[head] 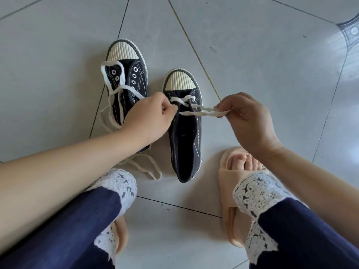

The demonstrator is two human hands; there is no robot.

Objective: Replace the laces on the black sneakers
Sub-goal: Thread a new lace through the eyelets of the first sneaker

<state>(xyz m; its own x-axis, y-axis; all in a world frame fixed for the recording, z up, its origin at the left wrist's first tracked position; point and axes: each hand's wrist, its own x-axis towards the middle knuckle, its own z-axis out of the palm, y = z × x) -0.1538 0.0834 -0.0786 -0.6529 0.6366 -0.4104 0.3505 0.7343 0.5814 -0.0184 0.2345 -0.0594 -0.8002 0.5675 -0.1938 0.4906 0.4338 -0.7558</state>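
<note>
Navy trousers with white lace hems, beige open-toed slide sandals, bare forearms.

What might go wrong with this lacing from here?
1. The right hand pulls the lace sideways while only the front eyelets of the sneaker look threaded. The ends may come out uneven, or the shoe may slide.
2. The lace looks twisted near the right hand, so it may lie crooked.
3. The loose lace on the other sneaker trails across the floor under the left arm and may snag.
</note>
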